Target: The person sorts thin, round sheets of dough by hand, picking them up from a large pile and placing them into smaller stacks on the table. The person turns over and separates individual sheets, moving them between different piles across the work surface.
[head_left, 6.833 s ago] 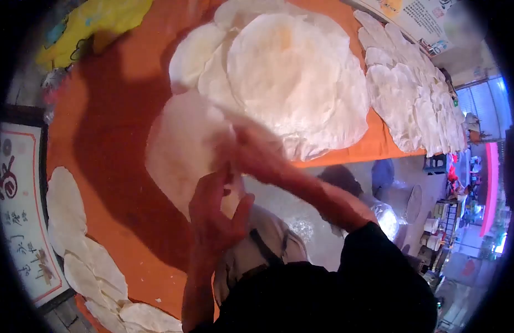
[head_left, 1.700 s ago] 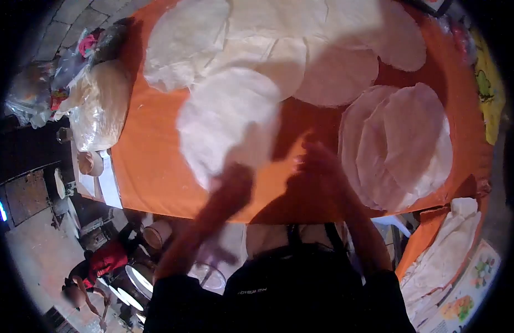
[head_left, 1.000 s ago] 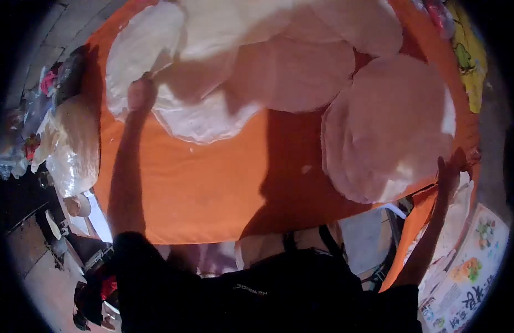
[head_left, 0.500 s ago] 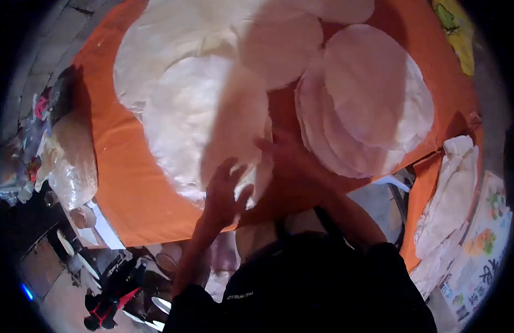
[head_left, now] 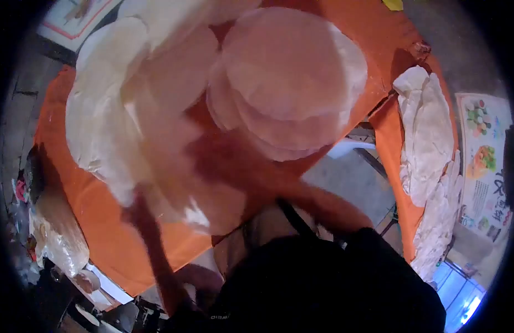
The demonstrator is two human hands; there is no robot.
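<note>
Thin, round, pale sheets [head_left: 107, 100] overlap across the left of the orange-covered table [head_left: 104, 222]. A motion-blurred sheet [head_left: 212, 205] lies nearest my body, reaching over the table's front edge. My left hand [head_left: 139, 213] is at the lower left border of the sheets; blur hides its finger shape and any grip. Over the middle of the sheets is my right hand [head_left: 218, 158], its fingers smeared by motion. Just beyond it rests a stack of round sheets [head_left: 287, 69], several layers showing at its lower edge.
Plastic-wrapped pale goods [head_left: 60, 238] are at the lower left, beside a roll of tape [head_left: 86, 281]. More folded sheets [head_left: 426, 133] lie on an orange strip at the right, next to a printed poster [head_left: 484, 166]. A yellow item [head_left: 394, 4] shows at the top.
The view has turned, bringing the stack left and the poster higher. My left hand has moved left to the sheets' border. The sheet under my hands has shifted and is blurred.
</note>
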